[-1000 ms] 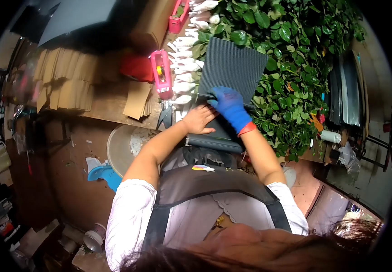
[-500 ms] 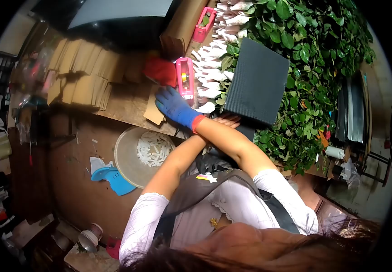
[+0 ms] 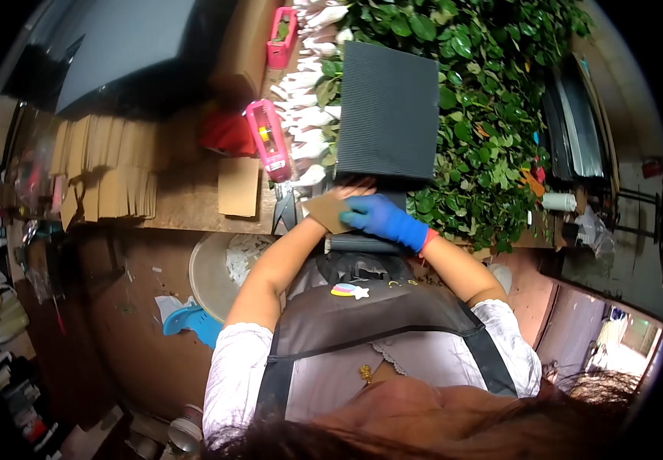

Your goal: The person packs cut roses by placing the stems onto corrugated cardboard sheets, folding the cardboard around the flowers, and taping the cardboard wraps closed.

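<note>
Half a second ago my right hand (image 3: 383, 220) was crossed over the other arm, on the small card pile (image 3: 239, 188) at the table (image 3: 193, 208) edge. Now the arms are uncrossed; that hand is back at the centre of the frame with a brown card (image 3: 324, 214), which it lacked a second ago.

Pose: right forearm slants up and inward from the lower right, glove palm down, fingers toward the left. Grip: gloved fingertips pinch the card by its right end; the card covers part of my other wrist, contact unclear. My bare left hand (image 3: 355, 186) reaches up from the lower left, its fingers at the near edge of the dark ribbed board (image 3: 389, 111). Part of it is hidden; I cannot tell whether it grips.

The board is at upper centre, between the white-netted buds (image 3: 310, 116) and the green leaves (image 3: 477, 153).

Counts: one card in my grip, one ribbed board, two pink holders (image 3: 268, 142) left of the buds, one pair of scissors (image 3: 284, 208) near the left wrist, one bucket (image 3: 210, 270) and one blue dustpan (image 3: 193, 325) at lower left. Buds and leaves: too many and overlapping to count.
</note>
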